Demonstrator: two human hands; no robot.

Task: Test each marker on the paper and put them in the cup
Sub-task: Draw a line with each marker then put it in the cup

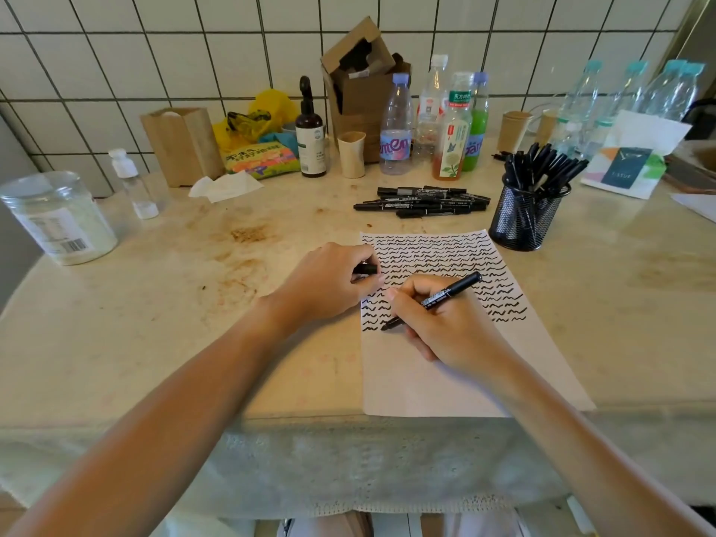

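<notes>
A white paper (445, 381) lies on the table, its upper half covered in rows of black squiggles. My right hand (445, 327) grips a black marker (445, 298), its tip touching the paper at the left end of the lowest row. My left hand (329, 281) rests on the paper's left edge and pinches a black marker cap (366, 270). Several black markers (422, 201) lie in a pile beyond the paper. A black mesh cup (523, 217) at the paper's upper right holds several markers.
Bottles (395, 125), a cardboard box (360, 87), a paper cup (351, 153), snack bags and a brown dropper bottle (310, 137) line the tiled wall. A plastic jar (58, 215) stands at the far left, a tissue pack (635, 157) at the right.
</notes>
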